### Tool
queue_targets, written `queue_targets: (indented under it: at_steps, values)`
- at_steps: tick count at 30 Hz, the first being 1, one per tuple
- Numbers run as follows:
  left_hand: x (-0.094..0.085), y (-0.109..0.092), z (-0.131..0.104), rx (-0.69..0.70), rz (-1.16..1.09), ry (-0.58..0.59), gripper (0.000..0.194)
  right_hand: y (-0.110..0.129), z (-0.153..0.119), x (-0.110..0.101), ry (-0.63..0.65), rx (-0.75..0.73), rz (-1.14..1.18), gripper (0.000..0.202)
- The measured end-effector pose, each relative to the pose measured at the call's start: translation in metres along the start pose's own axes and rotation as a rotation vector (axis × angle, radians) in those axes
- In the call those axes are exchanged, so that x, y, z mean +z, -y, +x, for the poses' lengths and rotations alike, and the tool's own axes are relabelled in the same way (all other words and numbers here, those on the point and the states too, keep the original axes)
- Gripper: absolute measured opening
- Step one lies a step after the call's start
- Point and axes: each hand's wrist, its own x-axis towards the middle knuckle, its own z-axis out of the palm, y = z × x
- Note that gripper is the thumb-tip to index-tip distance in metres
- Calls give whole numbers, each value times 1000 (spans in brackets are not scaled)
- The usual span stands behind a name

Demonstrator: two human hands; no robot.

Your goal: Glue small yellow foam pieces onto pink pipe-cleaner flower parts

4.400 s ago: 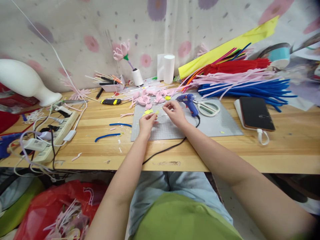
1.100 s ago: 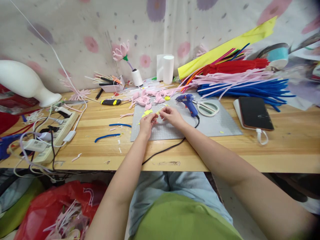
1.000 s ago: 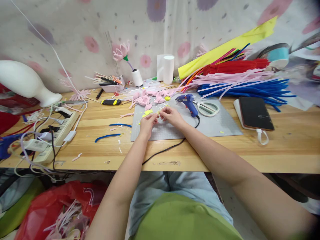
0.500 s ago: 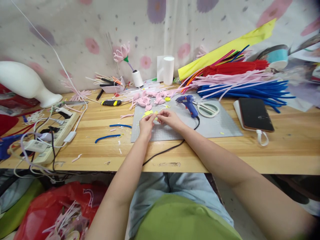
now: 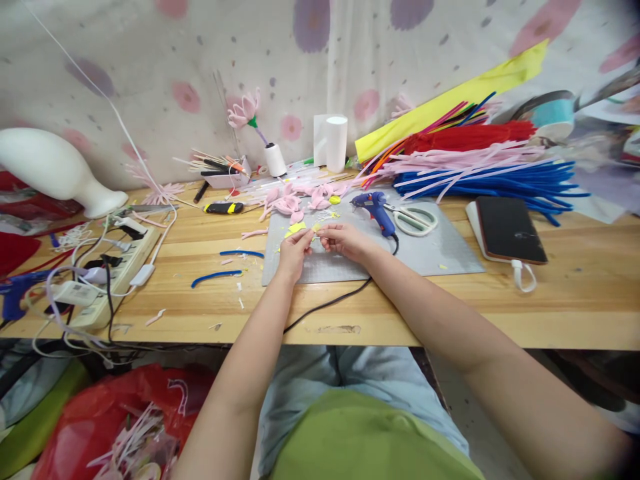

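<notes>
Fingertips of my left hand and my right hand meet over the grey cutting mat, both pinching a small yellow piece between them. Its exact shape is too small to make out. Just beyond my left hand lies a yellow scrap on the mat. Pink pipe-cleaner petals are heaped past my fingers, with a yellow bit beside them. A blue glue gun rests right of my right hand, touching or close to white-handled scissors.
Bundles of blue and red pipe cleaners lie back right, near a phone. A utility knife, blue stems and a cabled power strip are left. A pink flower stands behind. A red bag hangs below.
My fingers have shifted slightly around the yellow piece, and my right hand's fingers are straighter. The whole view has tilted a little; the things on the table stay put.
</notes>
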Motion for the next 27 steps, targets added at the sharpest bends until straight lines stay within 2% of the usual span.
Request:
queue_targets:
  at_steps: [8,16,24,27]
  values:
    - [-1,-1,-1,-31,-44,75,21,8,-4,-2,22,132,107,11]
    - [-1,4,3,-6,40,11,25,13,-7,0,14,203,123,7]
    - [-1,3,2,-10,42,27,30,10,-5,1,55,145,22,14]
    - [0,4,3,-2,42,-3,30,8,-5,2,40,63,-61,17]
